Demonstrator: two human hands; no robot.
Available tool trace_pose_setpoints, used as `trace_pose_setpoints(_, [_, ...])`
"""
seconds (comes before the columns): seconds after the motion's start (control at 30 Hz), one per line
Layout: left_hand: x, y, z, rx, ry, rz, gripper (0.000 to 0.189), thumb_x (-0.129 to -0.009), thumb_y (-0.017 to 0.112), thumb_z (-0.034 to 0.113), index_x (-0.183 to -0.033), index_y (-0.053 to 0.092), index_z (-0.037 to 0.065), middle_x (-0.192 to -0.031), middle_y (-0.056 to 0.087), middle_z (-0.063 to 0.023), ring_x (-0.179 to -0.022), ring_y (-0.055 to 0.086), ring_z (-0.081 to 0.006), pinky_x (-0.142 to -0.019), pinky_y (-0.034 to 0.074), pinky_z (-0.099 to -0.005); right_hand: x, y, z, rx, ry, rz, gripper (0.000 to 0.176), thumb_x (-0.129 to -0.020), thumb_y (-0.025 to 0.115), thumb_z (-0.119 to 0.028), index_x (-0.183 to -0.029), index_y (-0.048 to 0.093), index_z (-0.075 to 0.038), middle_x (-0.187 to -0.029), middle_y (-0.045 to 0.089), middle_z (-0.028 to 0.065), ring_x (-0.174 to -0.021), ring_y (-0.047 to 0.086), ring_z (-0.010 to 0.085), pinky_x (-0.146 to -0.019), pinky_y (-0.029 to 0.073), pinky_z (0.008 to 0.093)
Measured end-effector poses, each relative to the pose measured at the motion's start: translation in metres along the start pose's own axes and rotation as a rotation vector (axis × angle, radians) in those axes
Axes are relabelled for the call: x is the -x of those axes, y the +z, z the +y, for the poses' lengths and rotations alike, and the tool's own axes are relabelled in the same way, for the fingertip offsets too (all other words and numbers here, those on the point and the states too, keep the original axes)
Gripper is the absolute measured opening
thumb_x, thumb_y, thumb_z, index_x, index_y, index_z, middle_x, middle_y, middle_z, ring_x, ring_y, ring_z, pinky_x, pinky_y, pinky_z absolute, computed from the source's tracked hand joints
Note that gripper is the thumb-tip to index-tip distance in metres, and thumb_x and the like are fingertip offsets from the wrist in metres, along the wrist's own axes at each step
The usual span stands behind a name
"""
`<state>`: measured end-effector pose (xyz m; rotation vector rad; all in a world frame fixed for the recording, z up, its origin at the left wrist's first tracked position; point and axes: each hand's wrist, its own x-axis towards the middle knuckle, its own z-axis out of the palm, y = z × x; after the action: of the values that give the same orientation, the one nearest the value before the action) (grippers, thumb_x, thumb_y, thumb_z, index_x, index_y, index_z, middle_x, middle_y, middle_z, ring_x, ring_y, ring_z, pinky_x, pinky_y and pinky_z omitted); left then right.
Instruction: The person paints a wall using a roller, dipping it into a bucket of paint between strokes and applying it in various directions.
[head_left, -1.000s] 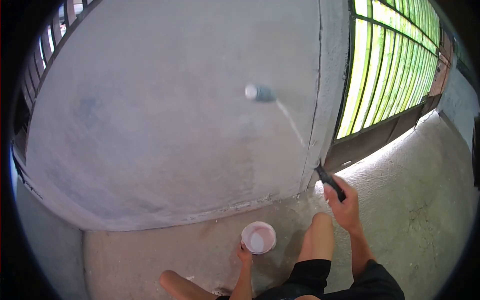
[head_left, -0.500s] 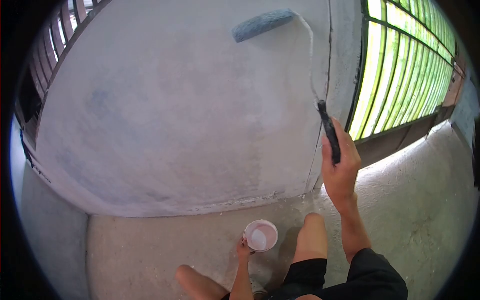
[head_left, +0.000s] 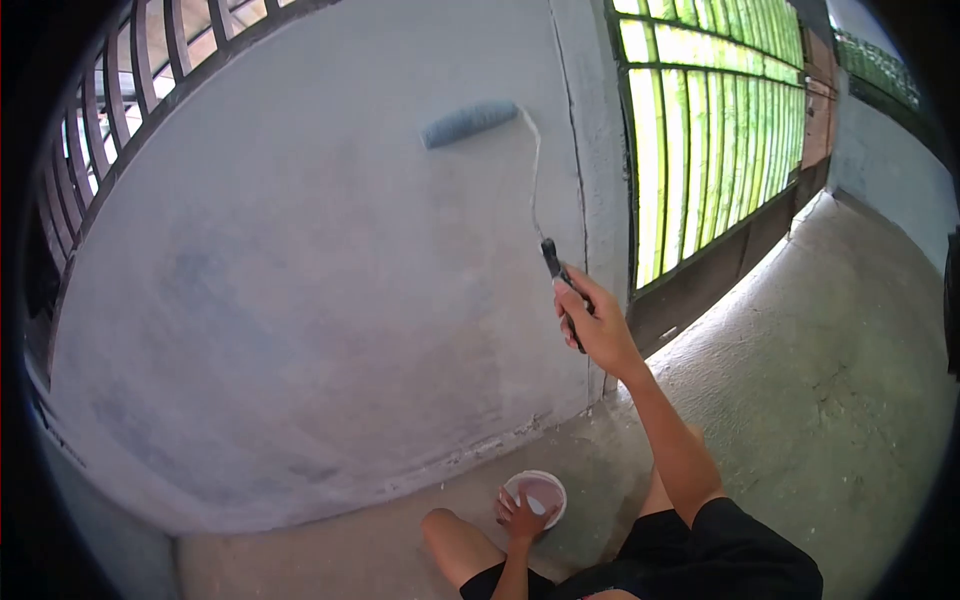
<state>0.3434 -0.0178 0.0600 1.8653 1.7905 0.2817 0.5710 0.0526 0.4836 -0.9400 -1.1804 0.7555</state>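
Our right hand (head_left: 598, 325) is closed around the black handle (head_left: 552, 262), fingers wrapped about it and thumb laid along it. From the handle's top a thin, pale, bent rod (head_left: 537, 165) runs up to the blue-grey roller (head_left: 470, 124), which sits at the upper part of the wall (head_left: 300, 250) and looks to be against it. The roller tilts a little, its left end lower than its right, where the rod joins.

Our left hand (head_left: 522, 517) is at the near left side of the bucket (head_left: 563, 500), its fingers parted and lying across the rim and part of the opening — whether they grip it, we cannot tell. The bucket is low down near the foot of the wall, to the right of our bent left knee (head_left: 445, 535), with something pale inside.

The wall is pale grey with darker, bluish patches toward its lower left, and a crack runs down near its right edge. Right of that stands a barred gate (head_left: 715, 150), bright green behind the bars, above the rough grey floor (head_left: 800, 350). More bars (head_left: 175, 50) line the wall's upper left edge.
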Motion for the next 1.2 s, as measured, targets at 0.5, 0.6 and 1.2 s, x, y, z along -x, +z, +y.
trace_pose_setpoints(0.5, [-0.005, 0.013, -0.016, -0.090, 0.056, -0.146, 0.141, -0.048, 0.060, 0.090, -0.152, 0.005, 0.012, -0.150, -0.020, -0.0304, -0.135, -0.019, -0.0539, -0.108, -0.003, -0.0630, 0.047, -0.004, 0.079, -0.005, 0.101, 0.011, 0.037, -0.099, 0.050, -0.025, -0.130, 0.049, -0.005, -0.070, 0.047, -0.0021, -0.052, 0.043, 0.0034, -0.044, 0.036, 0.0202])
trace_pose_setpoints(0.6, [-0.010, 0.021, -0.021, -0.142, 0.058, -0.146, 0.141, -0.048, 0.059, 0.090, -0.152, 0.004, 0.012, -0.150, -0.021, -0.0303, -0.136, -0.018, -0.0543, -0.108, -0.002, -0.0635, 0.026, 0.001, 0.049, 0.048, 0.034, 0.027, 0.038, -0.099, 0.050, -0.026, -0.131, 0.049, -0.006, -0.069, 0.046, -0.0026, -0.051, 0.042, 0.0030, -0.044, 0.035, 0.0201])
trace_pose_setpoints(1.2, [0.000, 0.004, -0.008, -0.076, 0.001, -0.196, 0.135, -0.050, 0.060, 0.089, -0.151, 0.014, 0.012, -0.151, -0.019, -0.0284, -0.137, -0.016, -0.0523, -0.105, 0.008, -0.0684, 0.025, 0.000, 0.064, 0.293, -0.085, 0.131, 0.038, -0.099, 0.049, -0.029, -0.123, 0.054, 0.000, -0.067, 0.046, 0.0028, -0.061, 0.040, 0.0078, -0.055, 0.036, 0.0259])
